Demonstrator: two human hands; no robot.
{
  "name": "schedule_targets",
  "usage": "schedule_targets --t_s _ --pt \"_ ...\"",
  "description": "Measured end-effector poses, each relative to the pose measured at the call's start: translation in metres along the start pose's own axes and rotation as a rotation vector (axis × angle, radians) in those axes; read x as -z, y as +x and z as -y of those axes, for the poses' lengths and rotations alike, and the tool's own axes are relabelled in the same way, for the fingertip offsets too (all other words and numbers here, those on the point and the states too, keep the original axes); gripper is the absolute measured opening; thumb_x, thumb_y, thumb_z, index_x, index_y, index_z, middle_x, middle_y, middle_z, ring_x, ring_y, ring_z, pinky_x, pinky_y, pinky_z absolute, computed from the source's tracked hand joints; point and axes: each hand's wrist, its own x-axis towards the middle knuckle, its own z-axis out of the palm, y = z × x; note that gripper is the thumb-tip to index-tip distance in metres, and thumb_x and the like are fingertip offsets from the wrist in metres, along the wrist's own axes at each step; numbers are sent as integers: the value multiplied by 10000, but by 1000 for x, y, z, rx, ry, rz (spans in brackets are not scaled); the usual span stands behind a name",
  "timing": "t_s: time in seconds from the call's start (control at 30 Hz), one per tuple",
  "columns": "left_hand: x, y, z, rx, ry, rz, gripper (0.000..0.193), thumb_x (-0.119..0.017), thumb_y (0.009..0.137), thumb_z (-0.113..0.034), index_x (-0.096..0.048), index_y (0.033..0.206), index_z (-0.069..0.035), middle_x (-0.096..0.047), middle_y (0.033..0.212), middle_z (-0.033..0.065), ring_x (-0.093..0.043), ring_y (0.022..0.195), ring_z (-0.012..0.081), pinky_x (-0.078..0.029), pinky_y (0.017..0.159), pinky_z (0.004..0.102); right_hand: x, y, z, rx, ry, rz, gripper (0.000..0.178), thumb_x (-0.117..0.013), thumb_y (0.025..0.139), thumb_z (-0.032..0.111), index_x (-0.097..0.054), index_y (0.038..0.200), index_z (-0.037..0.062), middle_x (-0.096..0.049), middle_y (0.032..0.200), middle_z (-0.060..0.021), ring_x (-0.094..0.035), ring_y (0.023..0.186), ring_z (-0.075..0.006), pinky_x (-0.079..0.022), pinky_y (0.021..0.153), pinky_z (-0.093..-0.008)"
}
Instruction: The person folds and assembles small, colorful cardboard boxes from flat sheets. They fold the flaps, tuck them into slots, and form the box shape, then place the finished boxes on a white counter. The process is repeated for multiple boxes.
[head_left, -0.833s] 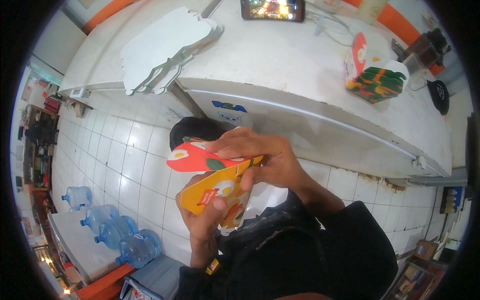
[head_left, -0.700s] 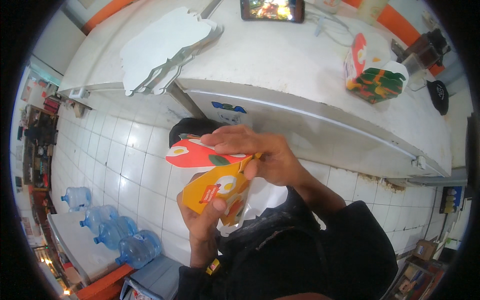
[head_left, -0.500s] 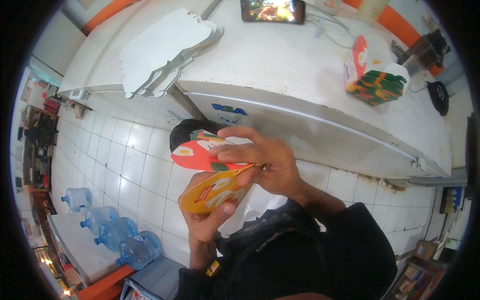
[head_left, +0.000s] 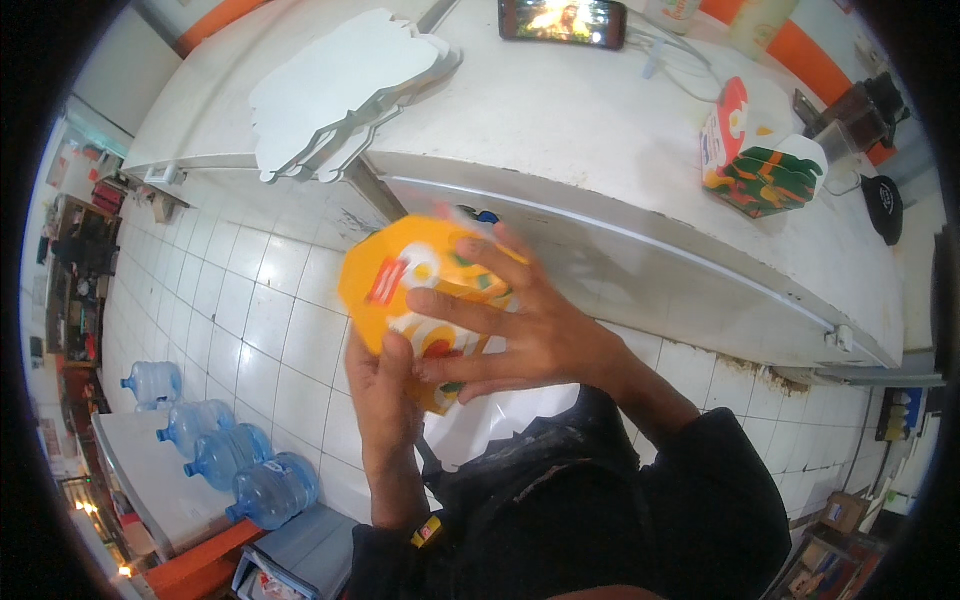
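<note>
A folding food carton (head_left: pixel 372 285) is tilted in front of my body, with its yellow printed side facing up and white egg shapes on it. My left hand (head_left: pixel 385 400) grips the lower left edge, thumb on the face and the other fingers hidden behind. Across the printed side lies my right hand (head_left: pixel 520 325), its fingers spread and touching the cardboard. The carton's far edge is blurred by motion. An assembled red and green carton (head_left: pixel 765 178) stands on the white top to the right. A stack of flat white cut-out card pieces (head_left: pixel 340 90) lies at the left.
The white freezer-like counter (head_left: pixel 560 125) carries a lit phone (head_left: pixel 563 22), a cable, bottles at the back and a black cap (head_left: pixel 882 210) at the right. Large blue water bottles (head_left: pixel 275 490) stand lower left by a grey bin (head_left: pixel 300 560). White floor tiles (head_left: pixel 250 270) lie below.
The carton has turned so that its yellow side faces up and its red flap is mostly out of sight. My right hand has gone from pinching the flap to lying spread across the face.
</note>
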Motion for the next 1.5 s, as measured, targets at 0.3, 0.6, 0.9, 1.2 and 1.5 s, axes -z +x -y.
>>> schedule_targets --t_s 0.3,0.6,0.9,1.2,1.5 --pt "14 5 -3 -72 168 481 549 -755 844 -148 -540 1324 8 -591 1296 137 -582 1199 257 -393 1090 375 8 4 -10 -139 -31 -322 480 -794 686 449 -716 1106 230 -542 1387 -72 -369 1335 -341 -333 1091 -441" --pt "14 4 -8 -119 0 273 555 -792 796 -86 -568 1292 26 -626 1246 165 -617 1156 232 -447 1050 366 6 10 -4 -130 -220 -174 500 -756 739 538 -692 1148 258 -549 1386 -53 -341 1382 -359 -170 1147 -570" --pt "34 5 6 -138 -139 409 417 -803 769 -56 -649 1148 28 -671 1143 171 -660 1049 226 -502 983 352 5 9 1 -215 -179 -142 474 -671 785 550 -703 1156 256 -597 1341 15 -327 1395 -344 -35 1146 -601" --pt "29 -4 21 -121 -236 351 555 -820 771 -152 -572 1236 21 -638 1185 145 -633 1084 207 -476 990 332 -7 9 -2 -164 94 -141 326 -672 861 402 -711 1133 227 -666 1237 62 -440 1333 -295 -90 1156 -569" --pt "30 -17 14 110 -194 34 882 -716 794 -549 -370 1398 -8 -552 1310 164 -585 1184 271 -491 997 385 -2 7 3 -125 366 -150 92 -730 841 254 -712 928 231 -700 1081 103 -484 1300 -236 -117 1170 -517"
